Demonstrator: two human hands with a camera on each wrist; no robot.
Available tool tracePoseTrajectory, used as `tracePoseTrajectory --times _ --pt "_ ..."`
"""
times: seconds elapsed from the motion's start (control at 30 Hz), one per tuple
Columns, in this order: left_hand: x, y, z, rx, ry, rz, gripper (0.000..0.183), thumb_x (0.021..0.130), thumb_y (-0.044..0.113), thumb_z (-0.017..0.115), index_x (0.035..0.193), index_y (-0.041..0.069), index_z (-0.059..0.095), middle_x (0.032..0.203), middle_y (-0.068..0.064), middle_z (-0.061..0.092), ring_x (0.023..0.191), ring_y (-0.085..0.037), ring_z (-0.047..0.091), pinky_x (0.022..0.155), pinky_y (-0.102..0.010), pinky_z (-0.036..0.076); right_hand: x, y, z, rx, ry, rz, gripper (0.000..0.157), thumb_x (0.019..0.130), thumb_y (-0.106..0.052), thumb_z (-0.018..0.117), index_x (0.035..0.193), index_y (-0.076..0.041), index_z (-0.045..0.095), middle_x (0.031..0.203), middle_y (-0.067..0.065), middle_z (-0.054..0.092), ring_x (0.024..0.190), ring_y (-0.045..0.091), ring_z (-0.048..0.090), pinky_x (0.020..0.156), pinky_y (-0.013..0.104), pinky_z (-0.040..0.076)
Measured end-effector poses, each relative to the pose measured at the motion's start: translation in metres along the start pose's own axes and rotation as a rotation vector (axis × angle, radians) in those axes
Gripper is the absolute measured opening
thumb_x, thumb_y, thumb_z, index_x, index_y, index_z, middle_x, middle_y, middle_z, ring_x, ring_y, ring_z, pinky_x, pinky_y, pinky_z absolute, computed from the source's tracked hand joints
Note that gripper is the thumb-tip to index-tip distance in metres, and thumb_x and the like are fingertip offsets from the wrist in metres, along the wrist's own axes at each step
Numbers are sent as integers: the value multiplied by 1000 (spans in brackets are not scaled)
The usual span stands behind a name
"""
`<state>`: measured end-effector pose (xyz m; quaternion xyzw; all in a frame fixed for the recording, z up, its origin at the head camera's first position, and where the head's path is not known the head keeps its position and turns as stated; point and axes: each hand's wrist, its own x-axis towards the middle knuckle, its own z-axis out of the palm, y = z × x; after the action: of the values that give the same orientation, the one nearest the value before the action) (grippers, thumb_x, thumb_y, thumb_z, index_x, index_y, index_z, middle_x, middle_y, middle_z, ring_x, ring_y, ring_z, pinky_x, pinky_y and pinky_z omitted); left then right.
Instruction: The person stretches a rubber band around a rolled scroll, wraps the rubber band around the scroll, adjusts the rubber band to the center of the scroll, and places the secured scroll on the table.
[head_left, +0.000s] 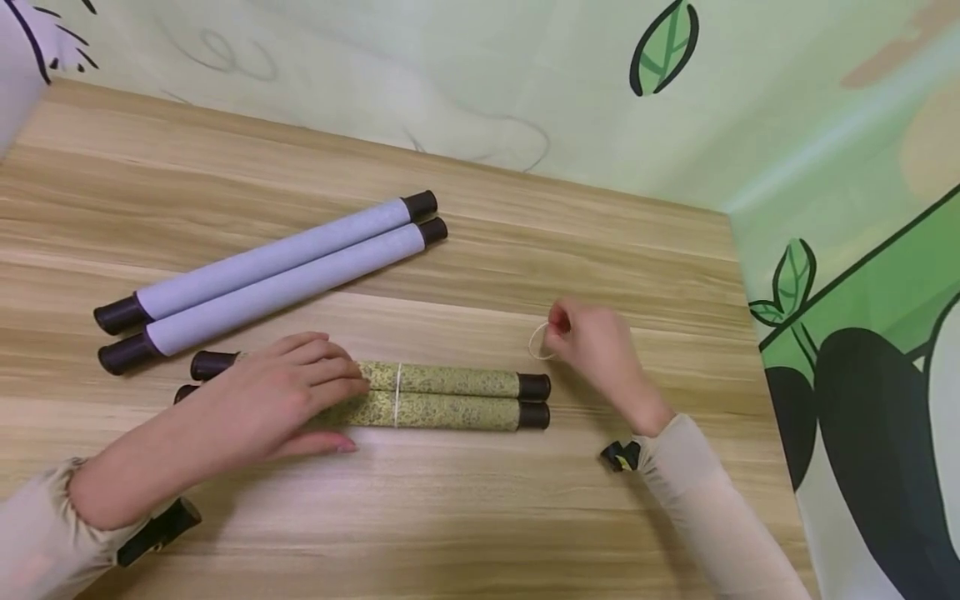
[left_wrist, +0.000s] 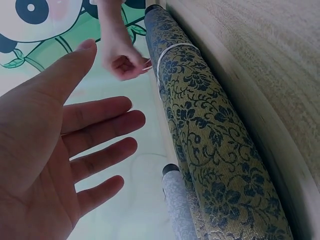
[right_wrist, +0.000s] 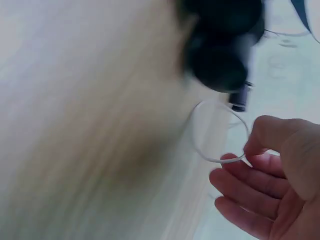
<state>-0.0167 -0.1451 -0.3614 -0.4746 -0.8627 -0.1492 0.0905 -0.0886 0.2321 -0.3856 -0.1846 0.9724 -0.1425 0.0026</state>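
Two gold patterned scrolls with dark end knobs lie side by side on the table. A white rubber band goes round both, near their middle. My left hand is over their left part, its fingers fairly straight; the left wrist view shows the palm and spread fingers beside the cloth, with nothing in them. Right of the scrolls' ends, my right hand pinches a second white rubber band between thumb and forefinger. That band hangs as a round loop, apart from the scrolls.
Two pale lavender scrolls with dark knobs lie slanted behind the gold pair, at the left. The wooden table meets a cartoon-printed wall covering at the back and right. Dark wrist devices sit at both sleeves.
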Motion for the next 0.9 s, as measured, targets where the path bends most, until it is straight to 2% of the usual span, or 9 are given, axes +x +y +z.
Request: tracePoseTrajectory --times 0.13,0.2,0.37,0.47,0.53,0.63,0.73,0.9 --pt "-1 0 0 1 3 -3 53 87 58 61 113 13 71 110 0 72 108 -22 63 103 -47 49 2 -5 -11 282 60 80 6 82 -3 65 88 -3 64 84 10 72 80 23 72 78 37 61" --pt "-1 0 0 1 2 -6 52 87 57 62 113 13 72 110 0 72 108 -22 63 103 -46 49 2 -8 -16 427 63 136 7 83 -2 64 90 -2 64 87 12 72 83 21 71 80 33 60" --pt "-2 2 0 -8 -5 -23 46 92 53 58 112 14 72 109 0 72 107 -21 63 103 -46 49 3 -14 -25 805 19 243 12 89 0 62 101 3 60 84 1 69 79 8 67 76 19 57" --pt "-3 2 -1 -14 -1 -28 48 97 54 50 112 14 72 108 1 72 107 -21 62 104 -46 48 2 -17 -28 1014 -19 260 13 92 2 57 106 3 56 81 -5 67 77 8 68 79 22 59" --pt "-3 2 0 -16 4 -26 46 96 52 52 111 14 72 108 1 72 107 -21 62 104 -46 47 0 -20 -29 1123 -47 260 12 94 2 54 106 0 56 79 -5 67 76 9 68 81 25 60" --pt "-3 2 0 -17 6 -25 42 91 48 61 111 13 72 107 1 72 107 -21 62 105 -46 47 -2 -25 -30 1270 -93 230 13 95 2 50 104 -4 57 81 -2 68 75 11 68 79 27 60" --pt "-3 2 -1 -18 9 -23 41 84 44 69 111 13 72 107 1 73 107 -21 62 104 -46 47 -5 -31 -30 1378 -151 151 20 96 4 43 105 -7 56 87 0 70 75 13 69 77 29 61" --pt "0 4 -2 -40 40 -3 38 86 43 68 110 15 72 108 3 73 106 -19 62 103 -42 49 -11 -45 -28 1436 -237 -40 29 93 11 41 107 -11 52 101 0 70 75 13 71 65 26 58"
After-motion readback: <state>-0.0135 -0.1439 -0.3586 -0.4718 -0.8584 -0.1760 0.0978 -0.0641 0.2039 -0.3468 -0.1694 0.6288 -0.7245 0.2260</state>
